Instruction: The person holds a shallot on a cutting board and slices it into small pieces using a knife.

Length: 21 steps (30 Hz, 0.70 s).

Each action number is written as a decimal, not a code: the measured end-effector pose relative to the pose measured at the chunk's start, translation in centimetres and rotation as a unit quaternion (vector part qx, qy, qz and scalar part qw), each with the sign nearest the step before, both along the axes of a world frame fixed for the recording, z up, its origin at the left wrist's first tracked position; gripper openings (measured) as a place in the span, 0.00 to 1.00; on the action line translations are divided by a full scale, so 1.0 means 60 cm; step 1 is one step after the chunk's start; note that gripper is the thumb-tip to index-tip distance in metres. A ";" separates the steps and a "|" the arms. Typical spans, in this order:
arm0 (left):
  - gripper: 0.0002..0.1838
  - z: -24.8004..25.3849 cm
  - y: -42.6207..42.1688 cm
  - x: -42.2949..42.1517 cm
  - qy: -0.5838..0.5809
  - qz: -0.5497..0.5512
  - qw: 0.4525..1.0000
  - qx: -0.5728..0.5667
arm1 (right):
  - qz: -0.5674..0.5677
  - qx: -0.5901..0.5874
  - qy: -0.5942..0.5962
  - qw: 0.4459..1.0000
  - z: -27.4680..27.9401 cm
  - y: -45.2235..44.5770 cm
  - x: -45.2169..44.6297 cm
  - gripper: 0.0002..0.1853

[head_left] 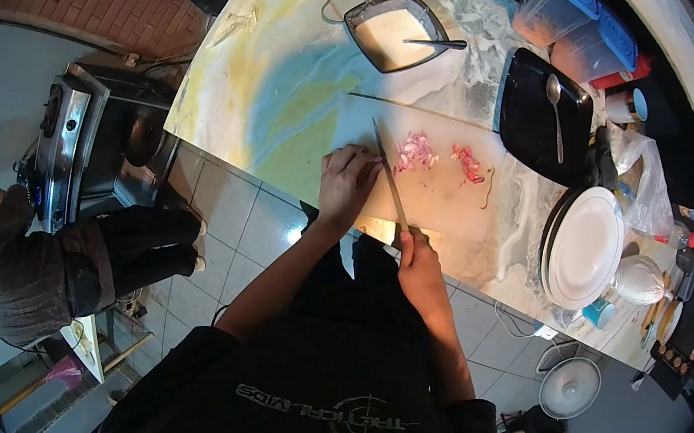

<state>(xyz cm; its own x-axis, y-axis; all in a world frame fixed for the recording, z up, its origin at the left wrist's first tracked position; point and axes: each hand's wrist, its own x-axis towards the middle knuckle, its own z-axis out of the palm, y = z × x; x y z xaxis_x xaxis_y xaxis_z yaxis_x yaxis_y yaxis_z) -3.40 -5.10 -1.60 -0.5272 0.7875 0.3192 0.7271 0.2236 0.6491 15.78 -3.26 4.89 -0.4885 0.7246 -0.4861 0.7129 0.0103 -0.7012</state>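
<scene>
My right hand grips the handle of a kitchen knife near the front edge of the cutting board. The long blade points away from me, slanting to the left. My left hand rests on the board with its fingers curled together against the left side of the blade. Whatever lies under those fingers is hidden. Just right of the blade is a small heap of chopped pink shallot. Further right lie red pieces, apparently sliced chili, beside a thin curved stem.
Behind the board stands a black bowl of pale batter with a spoon. To the right are a black tray with a spoon, stacked plates and plastic bags. Another person is at a stove on the left.
</scene>
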 end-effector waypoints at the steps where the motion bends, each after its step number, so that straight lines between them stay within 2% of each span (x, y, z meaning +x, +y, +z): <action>1: 0.08 -0.001 0.000 0.000 -0.004 0.003 1.000 -0.005 | -0.004 0.011 0.000 1.000 -0.005 -0.004 0.001 0.24; 5: 0.09 -0.003 -0.001 0.002 -0.001 0.005 1.000 -0.009 | -0.006 0.039 0.014 0.999 -0.009 -0.004 0.010 0.23; 10: 0.09 -0.004 -0.002 0.004 0.010 0.006 1.000 -0.013 | -0.004 0.011 -0.011 1.000 0.013 -0.008 0.005 0.24; 21: 0.10 0.003 -0.004 0.004 -0.002 -0.013 1.000 -0.008 | -0.006 0.021 0.012 1.000 -0.012 -0.017 0.008 0.23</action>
<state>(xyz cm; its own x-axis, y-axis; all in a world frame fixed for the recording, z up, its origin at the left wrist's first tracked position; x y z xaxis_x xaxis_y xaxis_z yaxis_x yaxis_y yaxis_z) -3.14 -5.34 -1.41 -0.5075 0.8062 0.3039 0.7304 0.2155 0.6481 16.26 -4.29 4.15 -0.4906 0.7504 -0.4429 0.6964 0.0322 -0.7170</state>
